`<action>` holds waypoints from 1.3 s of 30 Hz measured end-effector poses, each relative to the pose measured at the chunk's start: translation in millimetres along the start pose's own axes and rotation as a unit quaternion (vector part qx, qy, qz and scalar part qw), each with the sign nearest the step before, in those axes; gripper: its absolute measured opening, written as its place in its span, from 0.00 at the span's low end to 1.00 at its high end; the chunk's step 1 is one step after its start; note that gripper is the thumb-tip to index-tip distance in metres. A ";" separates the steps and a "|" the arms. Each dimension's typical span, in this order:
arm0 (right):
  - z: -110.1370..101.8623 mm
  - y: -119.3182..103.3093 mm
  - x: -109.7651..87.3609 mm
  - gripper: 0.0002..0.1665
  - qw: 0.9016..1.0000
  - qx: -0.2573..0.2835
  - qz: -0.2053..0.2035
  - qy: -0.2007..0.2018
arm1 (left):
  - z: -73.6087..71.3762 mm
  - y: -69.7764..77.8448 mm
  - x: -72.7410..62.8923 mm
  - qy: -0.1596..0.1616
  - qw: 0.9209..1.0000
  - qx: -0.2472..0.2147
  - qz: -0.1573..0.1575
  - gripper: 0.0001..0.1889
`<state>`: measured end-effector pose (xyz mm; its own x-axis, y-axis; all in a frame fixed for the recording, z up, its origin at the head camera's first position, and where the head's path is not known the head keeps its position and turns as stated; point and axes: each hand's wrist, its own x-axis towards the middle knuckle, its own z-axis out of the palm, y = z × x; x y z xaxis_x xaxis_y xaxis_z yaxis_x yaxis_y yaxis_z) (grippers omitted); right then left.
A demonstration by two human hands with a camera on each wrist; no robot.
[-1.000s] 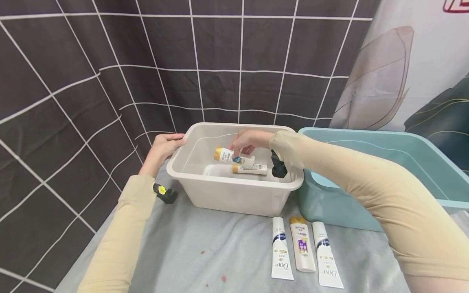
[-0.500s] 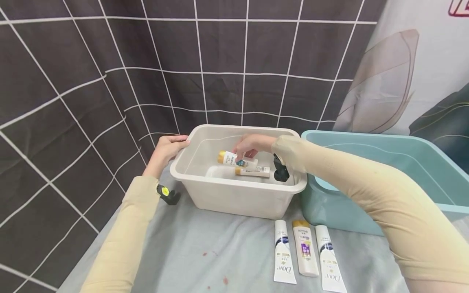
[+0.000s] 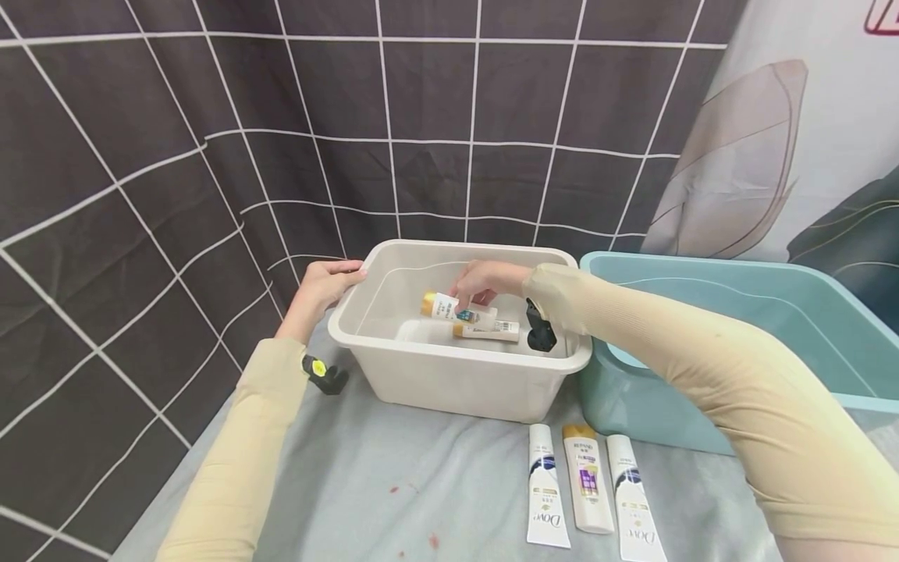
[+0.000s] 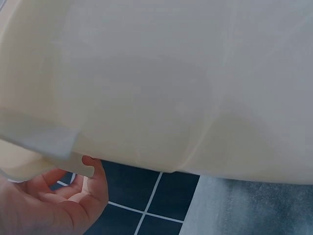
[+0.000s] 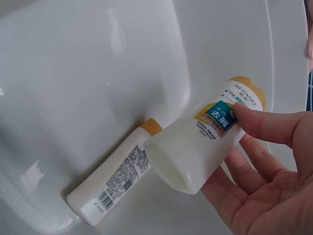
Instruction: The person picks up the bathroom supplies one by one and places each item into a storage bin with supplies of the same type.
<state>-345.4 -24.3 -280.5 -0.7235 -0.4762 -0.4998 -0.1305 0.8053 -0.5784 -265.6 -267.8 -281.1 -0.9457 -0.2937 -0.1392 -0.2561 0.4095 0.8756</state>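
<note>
My right hand [image 3: 481, 282] is inside the off-white plastic tub [image 3: 460, 352], holding a white shampoo bottle [image 5: 205, 137] with a yellow cap and a teal label. In the right wrist view the thumb presses on the label while the fingers wrap behind the bottle, which tilts with its base toward the camera. A second white bottle [image 5: 115, 178], yellow-capped and barcode up, lies on the tub floor beneath it. At the tub's left end, my left hand [image 3: 325, 285] grips the rim, thumb and fingers pinching its edge [image 4: 80, 165] in the left wrist view.
A blue-green tub [image 3: 653, 406] stands against the right side of the off-white one. In front lie two white Dove tubes [image 3: 546, 492] and a white bottle with a yellow cap [image 3: 588, 480] on the grey cloth [image 3: 365, 484]. A dark grid-patterned curtain [image 3: 428, 94] hangs behind.
The head view has shifted slightly, moving everything a little right and down. Both hands keep their holds; the held bottle has dipped slightly toward the one lying in the tub.
</note>
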 end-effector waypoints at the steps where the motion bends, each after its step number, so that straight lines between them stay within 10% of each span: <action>1: -0.3 0.7 -0.2 0.30 1.000 -0.003 -0.003 0.000 | -0.1 0.2 0.0 -0.001 1.000 0.000 0.000 0.22; 39: -1.0 15.1 6.6 0.27 1.000 0.012 0.005 0.016 | -0.6 -1.6 2.9 -0.003 1.000 -0.007 0.001 0.22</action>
<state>-352.8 -14.9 -291.9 -0.7465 -0.4554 -0.4852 -0.1062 0.8013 -0.5887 -267.8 -269.8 -282.6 -0.9477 -0.2869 -0.1400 -0.2508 0.3976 0.8826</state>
